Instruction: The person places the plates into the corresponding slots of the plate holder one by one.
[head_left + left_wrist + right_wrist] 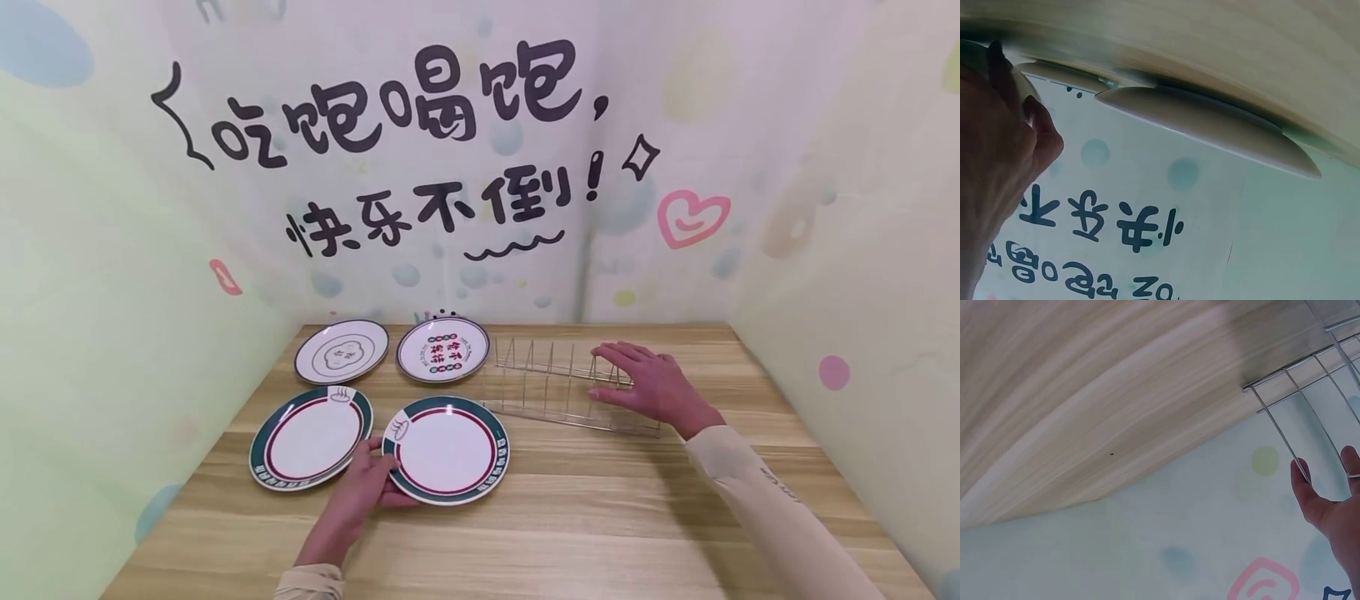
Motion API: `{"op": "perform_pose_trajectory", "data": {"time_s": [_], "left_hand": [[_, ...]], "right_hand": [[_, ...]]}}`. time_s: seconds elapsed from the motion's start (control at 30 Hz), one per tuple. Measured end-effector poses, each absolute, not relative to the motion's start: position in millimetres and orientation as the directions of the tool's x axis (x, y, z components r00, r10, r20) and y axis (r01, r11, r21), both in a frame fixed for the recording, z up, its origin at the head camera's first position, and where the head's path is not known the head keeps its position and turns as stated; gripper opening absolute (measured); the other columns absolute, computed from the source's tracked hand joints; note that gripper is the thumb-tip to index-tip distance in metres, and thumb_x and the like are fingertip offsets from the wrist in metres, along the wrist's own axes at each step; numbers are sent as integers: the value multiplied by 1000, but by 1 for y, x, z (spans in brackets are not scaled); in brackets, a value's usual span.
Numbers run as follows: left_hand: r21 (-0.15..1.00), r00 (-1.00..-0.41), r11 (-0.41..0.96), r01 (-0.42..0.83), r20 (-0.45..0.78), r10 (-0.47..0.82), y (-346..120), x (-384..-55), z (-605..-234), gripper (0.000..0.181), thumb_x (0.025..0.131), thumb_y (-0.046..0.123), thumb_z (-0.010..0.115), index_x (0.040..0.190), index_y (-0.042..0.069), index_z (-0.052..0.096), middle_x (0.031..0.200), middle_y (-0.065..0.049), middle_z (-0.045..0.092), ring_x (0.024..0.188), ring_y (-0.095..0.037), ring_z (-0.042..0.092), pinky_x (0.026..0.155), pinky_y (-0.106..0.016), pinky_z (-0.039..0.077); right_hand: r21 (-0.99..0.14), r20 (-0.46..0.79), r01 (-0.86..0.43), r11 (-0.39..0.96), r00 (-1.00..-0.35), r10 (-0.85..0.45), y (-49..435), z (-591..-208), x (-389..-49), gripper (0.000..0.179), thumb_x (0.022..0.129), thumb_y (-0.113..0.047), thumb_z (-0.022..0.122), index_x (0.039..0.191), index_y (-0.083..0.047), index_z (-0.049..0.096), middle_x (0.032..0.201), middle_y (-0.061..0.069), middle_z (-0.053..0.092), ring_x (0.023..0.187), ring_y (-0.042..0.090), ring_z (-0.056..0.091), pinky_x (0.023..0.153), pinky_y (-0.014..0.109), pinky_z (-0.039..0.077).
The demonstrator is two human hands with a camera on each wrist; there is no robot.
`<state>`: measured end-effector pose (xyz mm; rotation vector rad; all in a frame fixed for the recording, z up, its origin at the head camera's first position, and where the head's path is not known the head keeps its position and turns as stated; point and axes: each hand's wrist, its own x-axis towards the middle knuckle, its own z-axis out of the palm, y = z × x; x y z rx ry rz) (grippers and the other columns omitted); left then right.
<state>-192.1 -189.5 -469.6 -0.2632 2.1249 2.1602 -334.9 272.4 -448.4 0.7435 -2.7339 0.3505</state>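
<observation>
A round plate (447, 450) with a green rim and a red inner ring is in my left hand (365, 479). The hand pinches its left edge, thumb on the top side and fingers beneath. In the left wrist view the left hand (1007, 131) appears at the left side. A silver wire dish rack (555, 387) stands on the table to the right of the plates. My right hand (648, 387) rests over the rack's right end, fingers and thumb spread and fairly straight. In the right wrist view its fingertips (1300, 469) touch the rack's wires (1319, 415).
Another green-rimmed plate (315, 437) lies at the left, its lower edge doubled as if stacked. Behind are two dark-edged white plates, one with a cloud-shaped print (342, 352), one with coloured lettering (442, 350). A printed curtain (480, 283) stands round the wooden table (570, 517).
</observation>
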Motion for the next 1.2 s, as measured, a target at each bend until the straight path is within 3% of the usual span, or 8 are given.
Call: {"op": "perform_pose_trajectory", "data": {"time_s": [0.17,0.33,0.47,0.8,1.2], "left_hand": [[972,-975,-78,-220,-216,49,-192,-194,-467,68,102,0,42,160,11,8,101,-27,68,80,-34,74,74,-50,64],[968,-970,-110,-226,-214,113,-194,-195,-462,76,102,2,45,165,26,9,113,-30,66,91,-37,74,81,-51,63],[963,-968,-140,-231,-213,130,-194,-195,-459,81,100,2,49,166,29,10,121,-30,61,93,-39,74,83,-52,62],[968,-968,-123,-220,-201,149,-193,-193,-449,86,98,-1,55,164,38,17,123,-31,52,96,-42,73,83,-53,61],[982,-971,-83,-172,-154,184,-186,-197,-414,79,101,8,59,160,48,24,128,-29,56,100,-43,73,85,-48,62]], "right_hand": [[-166,327,-521,837,-830,-452,272,-448,-335,78,87,-62,75,151,-23,53,154,10,51,139,38,48,99,74,39],[-161,341,-524,836,-825,-451,272,-447,-336,76,87,-60,76,150,-24,54,154,10,51,138,38,49,99,74,39],[-162,337,-525,836,-825,-453,272,-448,-336,76,87,-61,75,150,-24,54,154,10,51,138,38,49,99,74,39],[-178,325,-515,839,-835,-444,271,-449,-336,75,88,-59,75,150,-24,53,154,11,51,137,38,49,99,74,38],[-192,325,-516,835,-836,-442,272,-450,-336,74,88,-60,75,150,-26,53,153,9,52,137,37,49,100,74,37]]}}
